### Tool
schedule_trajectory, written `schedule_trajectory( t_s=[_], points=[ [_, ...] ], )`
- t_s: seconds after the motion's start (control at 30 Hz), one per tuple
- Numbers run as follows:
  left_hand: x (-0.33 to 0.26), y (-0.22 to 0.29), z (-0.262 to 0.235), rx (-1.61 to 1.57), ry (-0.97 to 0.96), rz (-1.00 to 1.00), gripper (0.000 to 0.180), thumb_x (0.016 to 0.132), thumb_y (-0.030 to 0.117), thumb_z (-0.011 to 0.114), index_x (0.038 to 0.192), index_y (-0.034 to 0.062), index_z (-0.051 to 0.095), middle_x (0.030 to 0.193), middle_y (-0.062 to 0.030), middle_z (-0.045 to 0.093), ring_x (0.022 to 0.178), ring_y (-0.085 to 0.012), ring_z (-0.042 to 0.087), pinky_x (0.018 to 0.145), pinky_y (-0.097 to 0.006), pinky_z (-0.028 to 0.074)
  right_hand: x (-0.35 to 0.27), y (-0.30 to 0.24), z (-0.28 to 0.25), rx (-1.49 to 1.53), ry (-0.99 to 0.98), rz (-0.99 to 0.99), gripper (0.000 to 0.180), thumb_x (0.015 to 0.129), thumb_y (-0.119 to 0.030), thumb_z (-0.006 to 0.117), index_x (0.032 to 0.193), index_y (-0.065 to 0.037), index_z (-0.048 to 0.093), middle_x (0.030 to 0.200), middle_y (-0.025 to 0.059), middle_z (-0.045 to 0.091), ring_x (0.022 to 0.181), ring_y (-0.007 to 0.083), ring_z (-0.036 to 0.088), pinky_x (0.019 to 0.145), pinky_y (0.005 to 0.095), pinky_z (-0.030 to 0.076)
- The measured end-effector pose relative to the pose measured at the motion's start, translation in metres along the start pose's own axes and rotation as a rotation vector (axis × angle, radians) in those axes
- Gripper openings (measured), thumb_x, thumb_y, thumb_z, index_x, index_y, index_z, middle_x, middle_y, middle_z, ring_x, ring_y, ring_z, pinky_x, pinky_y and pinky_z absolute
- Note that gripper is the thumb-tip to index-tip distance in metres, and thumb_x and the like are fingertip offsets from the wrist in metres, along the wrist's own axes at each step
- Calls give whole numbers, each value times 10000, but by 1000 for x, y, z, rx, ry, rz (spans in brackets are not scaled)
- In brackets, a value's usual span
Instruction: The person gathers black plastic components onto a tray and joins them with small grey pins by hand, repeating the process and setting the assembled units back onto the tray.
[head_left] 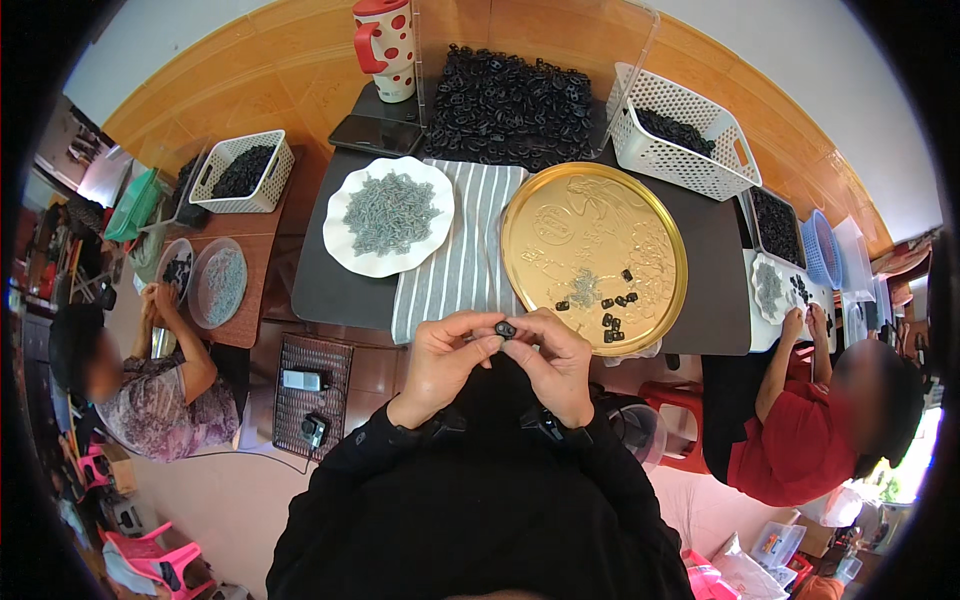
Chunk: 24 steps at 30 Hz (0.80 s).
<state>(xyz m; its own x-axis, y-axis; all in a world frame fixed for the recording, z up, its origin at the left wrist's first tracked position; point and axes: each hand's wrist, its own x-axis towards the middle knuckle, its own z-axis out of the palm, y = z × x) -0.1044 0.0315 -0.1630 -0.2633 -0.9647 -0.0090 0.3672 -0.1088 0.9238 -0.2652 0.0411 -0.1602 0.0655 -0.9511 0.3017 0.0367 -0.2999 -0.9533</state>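
Between the fingertips of both hands, just off the table's near edge, is a small black plastic part (505, 329). My left hand (447, 358) pinches it from one side and my right hand (552, 362) from the other. To the right lies a round gold tray (545, 215) with several similar black parts (614, 322) and a small heap of screws (584, 288) on it. A white scalloped plate (340, 225) at the left bears a pile of silvery screws (390, 213). Under the plate and tray runs a grey striped cloth (440, 285).
Loose black parts fill a clear bin (510, 105) at the back. Beside it stand a white basket (690, 170), a spotted tumbler (393, 60) and a phone (375, 133). One person (160, 390) works at the left table, another (800, 430) at the right. A red stool (680, 420) stands below.
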Motion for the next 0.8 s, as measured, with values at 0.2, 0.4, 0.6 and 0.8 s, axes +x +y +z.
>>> schedule_trajectory(
  t_s=[0.2, 0.4, 0.6, 0.8],
  points=[
    [-2, 1, -2, 42, -102, 38, 328, 844, -77, 583, 1159, 8, 623, 909, -48, 576, 769, -94, 546, 641, -203, 471, -4, 8, -4, 44, -22, -84, 370, 737, 99, 688, 1089, 8, 616, 907, 88, 608, 759, 140, 586, 676, 246, 491],
    [-2, -1, -4, 50, -134, 63, 347, 838, -79, 585, 1172, 10, 617, 888, -40, 564, 742, -91, 537, 636, -206, 463, -6, 10, -6, 13, -31, -110, 366, 731, 99, 695, 1079, 12, 618, 929, 99, 612, 764, 143, 595, 654, 241, 492],
    [-3, -3, -2, 107, -106, 91, 325, 841, -61, 595, 1155, 15, 631, 859, -36, 570, 697, -83, 528, 613, -197, 450, -7, 11, -6, 10, -16, -112, 362, 726, 104, 698, 1066, 3, 625, 925, 102, 616, 759, 144, 598, 649, 239, 487],
    [-5, -4, 1, 124, -97, 120, 307, 847, -48, 600, 1144, 21, 639, 855, -41, 579, 687, -76, 519, 589, -191, 436, -8, 11, -6, 8, 0, -113, 346, 721, 98, 704, 1046, 7, 630, 907, 103, 618, 746, 149, 602, 625, 239, 481]
  ],
)
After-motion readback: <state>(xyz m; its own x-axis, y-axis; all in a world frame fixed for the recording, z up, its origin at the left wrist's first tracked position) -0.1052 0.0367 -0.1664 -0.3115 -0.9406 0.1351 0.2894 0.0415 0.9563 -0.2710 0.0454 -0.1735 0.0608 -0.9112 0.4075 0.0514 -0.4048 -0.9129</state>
